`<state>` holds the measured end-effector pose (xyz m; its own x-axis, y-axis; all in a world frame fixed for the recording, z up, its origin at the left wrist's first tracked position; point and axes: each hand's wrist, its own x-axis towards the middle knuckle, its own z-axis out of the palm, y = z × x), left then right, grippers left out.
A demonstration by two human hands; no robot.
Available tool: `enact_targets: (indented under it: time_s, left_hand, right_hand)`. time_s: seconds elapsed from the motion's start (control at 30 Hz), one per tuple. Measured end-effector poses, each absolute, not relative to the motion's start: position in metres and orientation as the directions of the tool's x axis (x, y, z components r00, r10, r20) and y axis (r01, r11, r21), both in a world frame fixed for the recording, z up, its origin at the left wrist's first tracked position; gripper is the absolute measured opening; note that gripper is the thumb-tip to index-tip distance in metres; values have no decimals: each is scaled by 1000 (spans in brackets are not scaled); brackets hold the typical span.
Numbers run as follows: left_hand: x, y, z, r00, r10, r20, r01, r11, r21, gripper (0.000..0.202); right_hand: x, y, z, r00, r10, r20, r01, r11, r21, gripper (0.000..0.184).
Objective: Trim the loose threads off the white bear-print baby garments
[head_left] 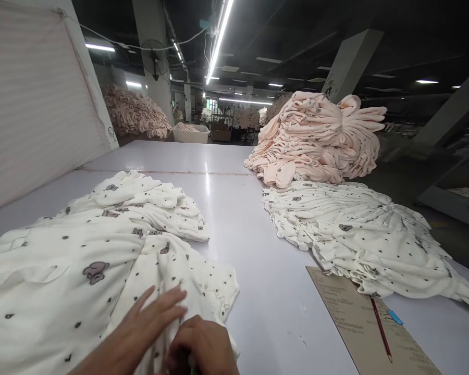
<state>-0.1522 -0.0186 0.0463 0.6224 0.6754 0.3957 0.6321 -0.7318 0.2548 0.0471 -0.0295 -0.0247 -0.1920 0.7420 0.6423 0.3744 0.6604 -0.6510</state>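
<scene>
White fleece garments (113,250) printed with dark dots and small bears lie heaped on the left of the table. My left hand (148,317) rests on the nearest garment, its fingers stretched out and lying over the cloth. Close to its right, my right hand (207,341) is curled at the garment's near edge, with the fingers bent under and mostly hidden. A small greenish bit of something shows beneath the right hand at the frame's bottom edge, too little to name.
On the right are more white printed garments (359,229) and a tall stack of pink ones (316,135). A printed brown card (344,312) bears a red pencil (381,328) and a blue tab (395,316). A pale fabric-covered panel (39,94) borders the table's (234,208) left.
</scene>
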Motion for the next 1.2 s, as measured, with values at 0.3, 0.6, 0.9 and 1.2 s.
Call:
enact_targets:
  time_s: [0.3, 0.6, 0.9, 1.2]
  left_hand:
    - [-123, -24, 17, 420, 697, 581, 634, -684, 361, 25]
    - [-125, -30, 1, 155, 907, 393, 468, -417, 779, 27]
    - [-112, -35, 13, 95, 988, 122, 256, -143, 956, 30]
    - [-113, -34, 11, 185, 981, 67, 282, -118, 952, 33]
  right_hand:
    - [51, -32, -21, -237, 902, 361, 342, 425, -838, 12]
    - [60, -19, -1, -316, 900, 300, 335, 402, -852, 15]
    - [67, -27, -1, -373, 813, 447, 399, 575, -714, 40]
    - [64, -29, 0, -328, 830, 451, 444, 557, -702, 44]
